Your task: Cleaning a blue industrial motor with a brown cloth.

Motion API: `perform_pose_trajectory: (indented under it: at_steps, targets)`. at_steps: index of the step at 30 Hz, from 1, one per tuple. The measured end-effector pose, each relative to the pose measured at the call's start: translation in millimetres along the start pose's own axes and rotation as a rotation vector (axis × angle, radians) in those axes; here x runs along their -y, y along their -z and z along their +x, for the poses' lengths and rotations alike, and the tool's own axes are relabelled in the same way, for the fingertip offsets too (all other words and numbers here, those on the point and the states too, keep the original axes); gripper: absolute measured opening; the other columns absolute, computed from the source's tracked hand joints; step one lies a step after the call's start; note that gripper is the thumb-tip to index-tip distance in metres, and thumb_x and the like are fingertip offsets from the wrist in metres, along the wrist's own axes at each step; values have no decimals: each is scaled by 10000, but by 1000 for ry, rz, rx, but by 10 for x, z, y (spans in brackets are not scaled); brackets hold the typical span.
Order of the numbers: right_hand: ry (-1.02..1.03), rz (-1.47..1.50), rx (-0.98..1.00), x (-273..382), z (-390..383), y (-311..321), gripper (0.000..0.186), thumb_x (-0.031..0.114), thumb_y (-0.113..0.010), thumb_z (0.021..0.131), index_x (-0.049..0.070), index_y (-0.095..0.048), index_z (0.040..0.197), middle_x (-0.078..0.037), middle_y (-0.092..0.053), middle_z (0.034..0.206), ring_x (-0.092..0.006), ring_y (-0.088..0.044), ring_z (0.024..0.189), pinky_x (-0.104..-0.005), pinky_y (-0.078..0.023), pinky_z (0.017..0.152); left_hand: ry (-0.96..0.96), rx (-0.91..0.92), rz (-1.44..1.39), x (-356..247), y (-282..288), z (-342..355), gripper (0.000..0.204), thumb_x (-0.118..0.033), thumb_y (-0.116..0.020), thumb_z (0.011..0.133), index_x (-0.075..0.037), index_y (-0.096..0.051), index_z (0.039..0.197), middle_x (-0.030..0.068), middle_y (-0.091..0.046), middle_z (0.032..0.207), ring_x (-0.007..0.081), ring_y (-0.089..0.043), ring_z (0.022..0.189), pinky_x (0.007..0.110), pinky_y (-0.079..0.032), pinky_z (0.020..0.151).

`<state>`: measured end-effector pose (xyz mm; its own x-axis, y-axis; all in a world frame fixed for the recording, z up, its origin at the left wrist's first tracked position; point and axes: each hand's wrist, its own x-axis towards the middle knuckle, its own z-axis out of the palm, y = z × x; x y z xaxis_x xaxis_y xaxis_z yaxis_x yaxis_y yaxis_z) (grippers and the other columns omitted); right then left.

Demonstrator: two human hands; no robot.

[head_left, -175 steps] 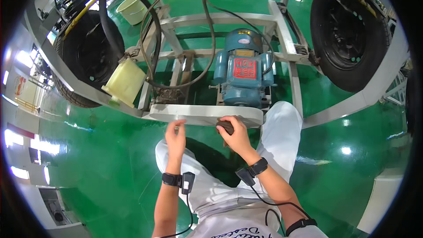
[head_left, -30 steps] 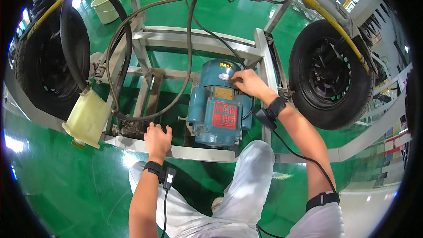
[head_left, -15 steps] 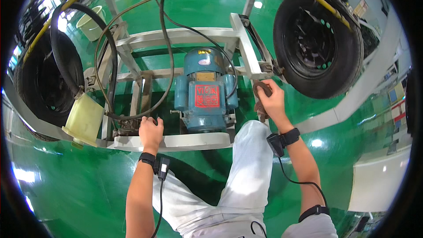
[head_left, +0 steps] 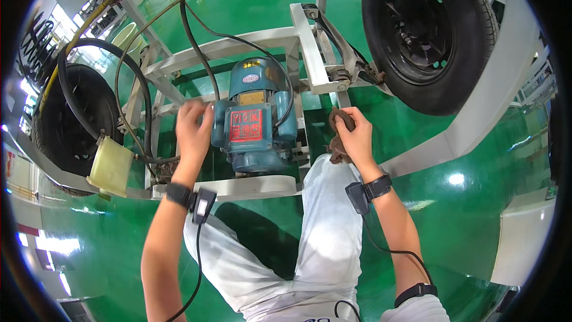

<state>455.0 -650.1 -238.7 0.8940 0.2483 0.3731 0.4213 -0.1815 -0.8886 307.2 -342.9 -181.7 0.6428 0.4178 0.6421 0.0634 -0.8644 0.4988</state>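
A brown rag (head_left: 339,120) is pinched in my right hand (head_left: 357,140), its lower end hanging above my right knee. That hand is to the right of a blue electric motor (head_left: 253,98), which has a red plate on its side. My left hand (head_left: 193,131) is raised just left of the motor, over the frame. Its thumb stands apart from the fingers, which are slightly blurred, and nothing shows between them. A looped black hose (head_left: 143,77) and a thin cable (head_left: 280,59) pass near the motor.
A white metal frame (head_left: 256,187) surrounds the motor. Wheels with black tyres stand at left (head_left: 74,125) and right (head_left: 429,36). A yellowish plastic reservoir (head_left: 111,166) hangs at the left. A pale bucket (head_left: 127,39) sits behind on the green floor (head_left: 441,203).
My left hand has lifted off the front of the frame and moved up and left beside the motor. My right hand, still with the rag, has drawn slightly left. The view has shifted.
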Motion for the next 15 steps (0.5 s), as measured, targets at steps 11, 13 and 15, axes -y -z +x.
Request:
perform_pose_trajectory:
  at_steps: [11, 13, 15]
  targets:
    - [-76, 132, 20, -241, -117, 7, 130, 73, -619, 835, -14, -606, 932, -88, -666, 801, -132, -634, 737, -269, -494, 674, 404, 868, 138, -652, -1471, 821, 466, -414, -667, 713, 43, -685, 797, 202, -681, 806, 313, -666, 782, 375, -509, 731]
    - [-111, 159, -5, -276, -142, 2, 137, 77, -619, 835, -16, -605, 934, -92, -665, 800, -138, -635, 742, -275, -494, 682, 462, 886, 120, -674, -1436, 815, 405, -354, -638, 725, 43, -676, 796, 182, -684, 818, 303, -657, 774, 373, -502, 711]
    - [-74, 107, 35, -342, -163, 8, 147, 84, -622, 836, -16, -607, 943, -95, -667, 805, -141, -640, 750, -278, -496, 692, 659, 660, -309, -680, -1339, 732, 279, -268, -631, 768, 7, -669, 802, 91, -643, 780, 183, -604, 732, 282, -449, 685]
